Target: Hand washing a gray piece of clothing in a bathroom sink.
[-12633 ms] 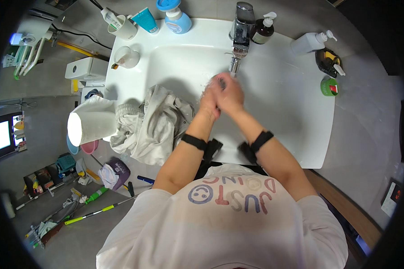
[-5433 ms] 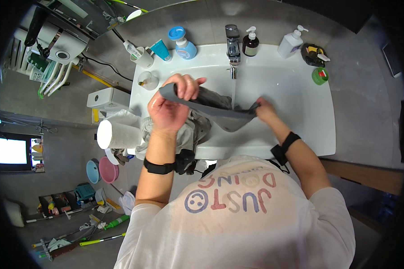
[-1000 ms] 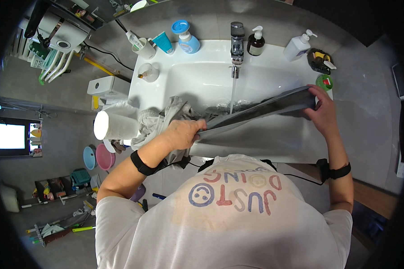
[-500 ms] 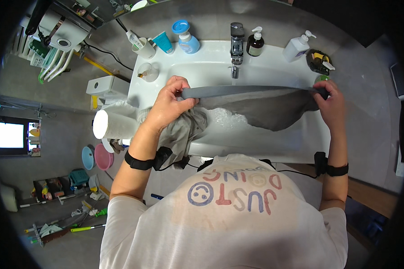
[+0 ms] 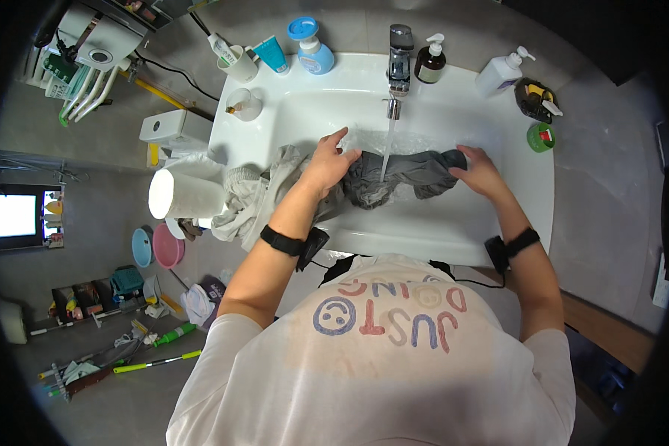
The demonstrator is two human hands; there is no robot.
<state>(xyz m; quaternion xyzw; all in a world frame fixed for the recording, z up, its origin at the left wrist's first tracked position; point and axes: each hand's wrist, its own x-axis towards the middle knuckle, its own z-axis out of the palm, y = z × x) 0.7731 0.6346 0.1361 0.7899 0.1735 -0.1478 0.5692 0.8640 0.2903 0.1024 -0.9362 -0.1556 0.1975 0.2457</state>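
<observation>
A dark grey wet garment lies bunched in the white sink, under a thin stream from the chrome faucet. My left hand is at its left end, thumb against the cloth and index finger spread away from it. On the other end, my right hand pinches the garment's edge between thumb and fingers. Lighter grey, drier-looking cloth is heaped over the sink's left rim beside my left forearm; whether it is one piece with the wet part is hidden there.
Along the back rim stand a cup with a toothpaste tube, a teal tube, a blue pump bottle, a dark pump bottle and a white one. A green round container sits at right, a white cylinder at left.
The garment, stretched wide between my hands before, is now lowered and bunched in the sink. My hands have come closer together. Water now runs from the faucet onto it.
</observation>
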